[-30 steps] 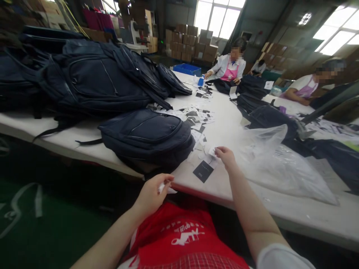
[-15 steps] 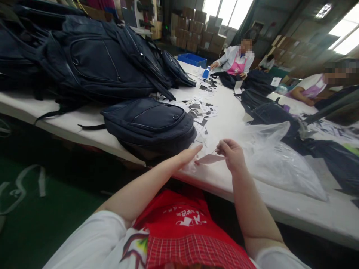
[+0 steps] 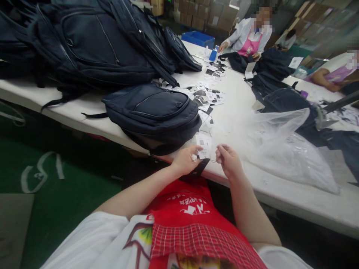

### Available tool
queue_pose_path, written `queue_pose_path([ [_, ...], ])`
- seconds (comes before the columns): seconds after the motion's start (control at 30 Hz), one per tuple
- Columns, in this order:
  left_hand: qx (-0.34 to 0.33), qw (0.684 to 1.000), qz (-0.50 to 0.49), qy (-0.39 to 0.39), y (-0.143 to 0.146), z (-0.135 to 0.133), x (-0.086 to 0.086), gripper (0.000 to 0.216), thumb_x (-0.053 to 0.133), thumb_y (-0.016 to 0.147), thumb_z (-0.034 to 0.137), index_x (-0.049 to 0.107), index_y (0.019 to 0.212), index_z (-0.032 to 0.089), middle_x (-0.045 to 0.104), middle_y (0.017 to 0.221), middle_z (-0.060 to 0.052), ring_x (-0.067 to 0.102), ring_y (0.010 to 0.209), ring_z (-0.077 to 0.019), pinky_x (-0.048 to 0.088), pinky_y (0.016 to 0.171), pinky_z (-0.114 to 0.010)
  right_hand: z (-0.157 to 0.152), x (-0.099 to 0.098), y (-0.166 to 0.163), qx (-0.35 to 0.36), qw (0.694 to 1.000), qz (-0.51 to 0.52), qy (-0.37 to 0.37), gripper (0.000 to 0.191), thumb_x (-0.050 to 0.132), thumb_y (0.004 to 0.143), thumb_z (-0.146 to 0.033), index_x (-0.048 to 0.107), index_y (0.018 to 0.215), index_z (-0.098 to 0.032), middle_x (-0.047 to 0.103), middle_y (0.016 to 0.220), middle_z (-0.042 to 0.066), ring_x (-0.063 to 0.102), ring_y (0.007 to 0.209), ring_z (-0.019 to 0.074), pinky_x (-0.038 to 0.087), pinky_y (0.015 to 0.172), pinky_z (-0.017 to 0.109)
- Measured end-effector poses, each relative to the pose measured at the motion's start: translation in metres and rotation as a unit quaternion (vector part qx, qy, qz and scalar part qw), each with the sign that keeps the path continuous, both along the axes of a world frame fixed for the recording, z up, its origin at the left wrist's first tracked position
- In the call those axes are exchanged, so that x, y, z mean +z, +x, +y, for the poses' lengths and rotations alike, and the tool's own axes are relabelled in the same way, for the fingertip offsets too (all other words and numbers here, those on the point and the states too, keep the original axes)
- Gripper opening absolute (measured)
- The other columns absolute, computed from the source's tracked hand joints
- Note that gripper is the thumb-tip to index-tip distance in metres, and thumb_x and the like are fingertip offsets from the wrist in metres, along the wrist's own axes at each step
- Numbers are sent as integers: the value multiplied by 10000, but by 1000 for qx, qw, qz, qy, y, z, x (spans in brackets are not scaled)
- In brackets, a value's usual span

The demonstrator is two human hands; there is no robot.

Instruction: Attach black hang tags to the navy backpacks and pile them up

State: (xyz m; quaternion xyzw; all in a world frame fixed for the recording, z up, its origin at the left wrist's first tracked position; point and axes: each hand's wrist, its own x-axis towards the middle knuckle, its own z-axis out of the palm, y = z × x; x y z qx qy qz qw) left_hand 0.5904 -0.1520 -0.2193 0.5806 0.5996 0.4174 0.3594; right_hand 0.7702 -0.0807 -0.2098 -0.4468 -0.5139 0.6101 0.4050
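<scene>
My left hand [image 3: 185, 160] is closed on a white printed hang tag [image 3: 204, 145] at the table's near edge. A dark tag [image 3: 199, 168] hangs just below it, beside my fingers. To the right, my right hand [image 3: 228, 158] pinches a thin dark string that runs to the tags. A navy backpack [image 3: 159, 112] lies on its back just beyond my left hand, its zipped front facing up. Past it, a heap of loose white and black tags [image 3: 207, 95] spreads over the white table [image 3: 235, 101].
More navy backpacks [image 3: 92, 45] are piled at the left. A clear plastic bag [image 3: 291, 149] lies to the right, near dark backpacks [image 3: 286, 99]. Across the table a person in a pink apron [image 3: 251, 43] handles a dark bag. A blue crate [image 3: 198, 38] stands at the back.
My left hand has closed on the tag, which now faces up with its print showing. A dark tag has come into sight below it. The view has tipped downward.
</scene>
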Motion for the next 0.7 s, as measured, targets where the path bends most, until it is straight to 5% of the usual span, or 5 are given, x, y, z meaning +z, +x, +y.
queue_pose_path([
  [0.17, 10, 996, 84, 17, -7, -9, -7, 436, 636, 757, 209, 585, 1190, 199, 716, 986, -41, 676, 868, -204, 529, 797, -314, -25, 7, -14, 145, 922, -308, 184, 450, 630, 808, -453, 596, 1158, -171, 504, 566, -50, 481, 525, 133, 363, 532, 257],
  [0.4, 37, 994, 90, 52, -9, -12, -8, 642, 593, 783, 187, 406, 1397, 185, 740, 969, -29, 694, 854, -211, 538, 811, -330, -40, 3, -33, 123, 799, -517, 283, 399, 460, 922, -378, 618, 1242, -199, 723, 987, 115, 660, 801, 249, 425, 694, 324],
  [0.53, 63, 987, 117, 89, -7, -15, -9, 644, 612, 820, 231, 374, 1416, 189, 745, 980, -35, 698, 884, -215, 542, 817, -333, -37, -8, -34, 4, 891, -368, 265, 382, 379, 957, -393, 680, 1091, -199, 681, 787, 76, 599, 662, 187, 409, 633, 296],
  [0.63, 78, 977, 156, 124, -5, -16, -15, 406, 594, 845, 213, 546, 1248, 197, 737, 1001, -52, 694, 905, -203, 535, 844, -318, -31, -12, -39, -116, 979, -109, 126, 405, 419, 928, -482, 667, 996, -168, 375, 497, -60, 341, 424, 104, 295, 453, 236],
  [0.7, 88, 968, 190, 136, -4, -17, -20, 239, 579, 861, 209, 625, 1094, 186, 736, 961, -59, 692, 876, -203, 533, 841, -320, -28, -14, -44, -139, 990, 23, 22, 389, 499, 875, -509, 648, 958, -160, 238, 488, -106, 187, 390, 76, 183, 389, 215],
])
